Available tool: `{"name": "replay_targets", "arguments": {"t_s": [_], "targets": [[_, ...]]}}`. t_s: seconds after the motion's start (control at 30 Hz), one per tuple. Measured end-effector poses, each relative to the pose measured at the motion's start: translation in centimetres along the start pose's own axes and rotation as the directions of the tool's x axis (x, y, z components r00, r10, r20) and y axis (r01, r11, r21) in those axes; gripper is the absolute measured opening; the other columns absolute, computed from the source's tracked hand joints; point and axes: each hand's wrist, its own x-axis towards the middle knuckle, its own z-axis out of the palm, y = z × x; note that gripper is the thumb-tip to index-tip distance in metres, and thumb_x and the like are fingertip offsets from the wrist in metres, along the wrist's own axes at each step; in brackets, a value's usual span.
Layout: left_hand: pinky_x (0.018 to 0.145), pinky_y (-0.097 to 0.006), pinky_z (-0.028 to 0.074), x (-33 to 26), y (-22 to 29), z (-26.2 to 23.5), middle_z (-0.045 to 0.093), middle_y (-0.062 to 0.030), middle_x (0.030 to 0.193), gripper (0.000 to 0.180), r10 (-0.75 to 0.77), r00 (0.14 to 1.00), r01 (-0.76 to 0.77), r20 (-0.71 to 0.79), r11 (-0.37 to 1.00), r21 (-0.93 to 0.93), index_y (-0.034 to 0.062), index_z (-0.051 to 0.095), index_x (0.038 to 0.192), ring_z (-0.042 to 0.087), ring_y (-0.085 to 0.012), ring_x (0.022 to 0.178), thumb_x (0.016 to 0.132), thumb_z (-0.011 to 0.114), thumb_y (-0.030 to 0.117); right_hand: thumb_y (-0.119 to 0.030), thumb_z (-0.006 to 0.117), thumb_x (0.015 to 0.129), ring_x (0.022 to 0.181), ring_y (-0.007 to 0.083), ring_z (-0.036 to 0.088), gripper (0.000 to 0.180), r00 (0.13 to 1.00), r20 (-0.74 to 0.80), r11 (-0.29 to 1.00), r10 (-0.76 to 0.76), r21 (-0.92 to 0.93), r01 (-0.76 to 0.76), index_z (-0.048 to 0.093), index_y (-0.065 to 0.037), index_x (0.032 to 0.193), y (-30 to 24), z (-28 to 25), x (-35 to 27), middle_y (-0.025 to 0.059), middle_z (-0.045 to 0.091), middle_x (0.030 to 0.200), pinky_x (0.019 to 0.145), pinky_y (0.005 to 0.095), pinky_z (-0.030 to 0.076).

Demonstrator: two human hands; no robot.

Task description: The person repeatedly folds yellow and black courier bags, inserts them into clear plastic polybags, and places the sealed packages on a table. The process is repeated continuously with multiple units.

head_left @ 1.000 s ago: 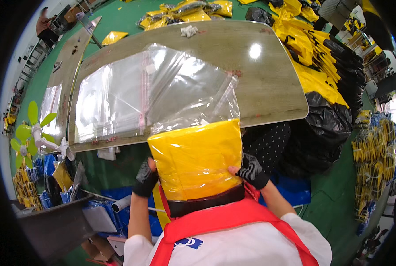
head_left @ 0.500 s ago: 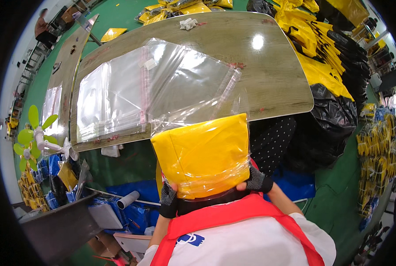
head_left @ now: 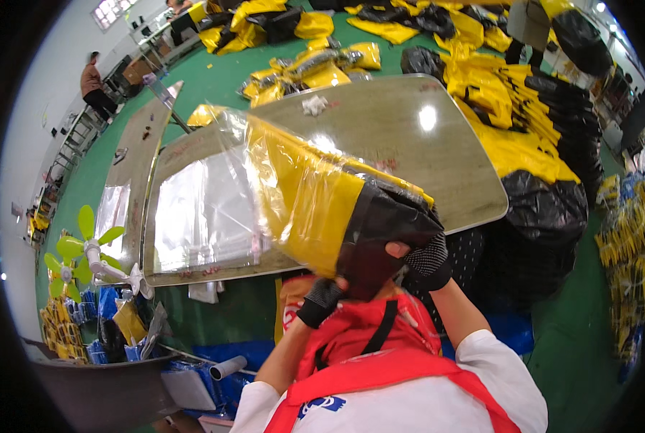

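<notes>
A folded yellow-and-black bundle [head_left: 308, 195], its kind not clear, is lifted in front of me with its yellow end tilted up to the far left. A clear plastic bag [head_left: 229, 124] covers the yellow end and sticks out beyond it. Whether the bag also reaches over the black end is hard to tell. My left hand [head_left: 320, 300], in a dark fingerless glove, grips the lower edge near where yellow meets black. On the black end, my gloved right hand [head_left: 428, 263] is closed with its thumb on top. The fingers beneath are hidden.
Flat clear bags [head_left: 207, 209] lie on the wood-grain table [head_left: 452, 162] ahead, with a crumpled white scrap [head_left: 314, 106] farther back. A green-bladed fan [head_left: 88, 249] stands left. Yellow-and-black material [head_left: 532, 137] is piled at the right. A person [head_left: 94, 83] is at the far left.
The bundle has gone from flat against my body to raised and tilted over the table, and its black part now shows. Both hands have shifted with it. The view has tipped upward.
</notes>
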Motion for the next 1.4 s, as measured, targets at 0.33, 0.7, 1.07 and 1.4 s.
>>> {"name": "replay_targets", "arguments": {"t_s": [0.33, 0.7, 1.07, 1.4], "targets": [[0.09, -0.048, 0.041, 11.5, 18.5, -6.2, 0.056, -0.0161, 0.113, 0.07, 0.625, 0.665, -0.704, 0.409, 0.342, 0.622, 0.0081, 0.057, 0.115, 0.053, -0.0374, 0.103, 0.059, 0.075, 0.044, -0.028, 0.077, 0.069, 0.094, 0.0273, 0.057, 0.066, 0.939, 0.298, 0.696, -0.174, -0.637, 0.331, 0.049, -0.006, 0.124, 3.3, -2.2, 2.5, 0.0143, 0.058, 0.108, 0.08, 0.0354, 0.045], [0.09, -0.037, 0.041, 12.3, 6.5, 9.0, 0.057, -0.0167, 0.108, 0.032, 0.533, 0.801, -0.339, -0.272, 0.779, 0.528, 0.0001, 0.051, 0.113, 0.054, -0.0284, 0.1, 0.089, 0.054, 0.021, -0.019, 0.063, 0.082, 0.102, 0.025, 0.052, 0.048, 0.887, -0.462, 0.819, 0.004, 0.51, 0.262, 0.047, -0.002, 0.124, 8.8, -8.9, 3.1, 0.0081, 0.051, 0.121, 0.089, 0.0389, 0.043], [0.083, -0.036, 0.048, 6.3, 16.7, 1.7, 0.065, -0.0099, 0.085, 0.015, 0.655, 0.746, -0.528, -0.118, 0.69, 0.495, 0.0071, 0.063, 0.093, 0.062, -0.0243, 0.086, 0.079, 0.063, 0.011, -0.005, 0.076, 0.069, 0.09, 0.0191, 0.06, 0.041, 0.872, -0.341, 0.916, -0.351, 0.068, 0.396, 0.059, -0.003, 0.106, 1.5, -9.4, 11.3, 0.0073, 0.061, 0.102, 0.081, 0.032, 0.048], [0.092, -0.041, 0.04, 12.2, 21.2, -8.4, 0.057, -0.0164, 0.108, 0.07, 0.761, 0.648, -0.366, -0.005, 0.317, 0.875, 0.0061, 0.057, 0.108, 0.054, -0.0334, 0.101, 0.053, 0.083, 0.04, -0.044, 0.073, 0.072, 0.122, 0.0252, 0.04, 0.1, 0.959, -0.06, 0.96, -0.278, 0.028, 0.28, 0.017, 0.002, 0.141, -5.7, -10.4, 8.3, 0.0182, 0.029, 0.141, 0.105, 0.038, 0.03]]}}
